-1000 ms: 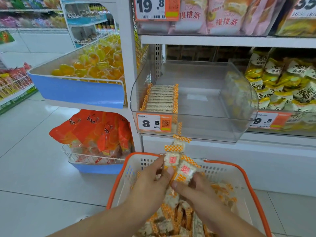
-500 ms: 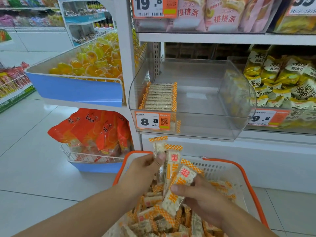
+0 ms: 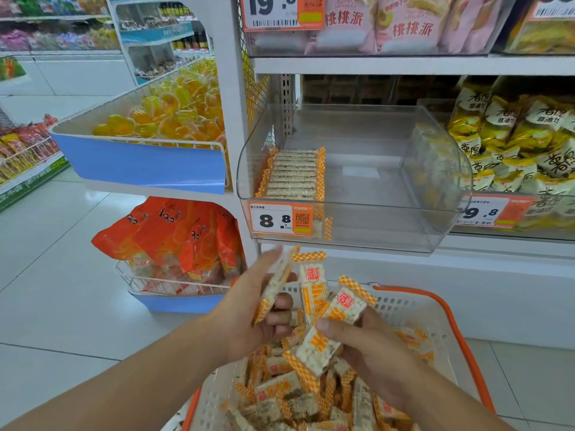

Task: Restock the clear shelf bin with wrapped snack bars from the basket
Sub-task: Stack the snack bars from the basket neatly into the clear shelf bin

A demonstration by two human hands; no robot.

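While my left hand (image 3: 249, 309) is gripping one snack bar (image 3: 275, 287) and my right hand (image 3: 370, 349) is pinching two, I'm reading "8.8" on the price tag (image 3: 280, 219) of the bin (image 3: 373, 225) above the basket (image 3: 429, 309).

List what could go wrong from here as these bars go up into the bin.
1. The right hand pinches several fanned bars by their edges; that loose grip may drop one back into the basket or onto the floor.
2. The neat row sits at the bin's left; bars dropped in carelessly could knock it askew.
3. The left hand holds a bar tilted, so it could slip.
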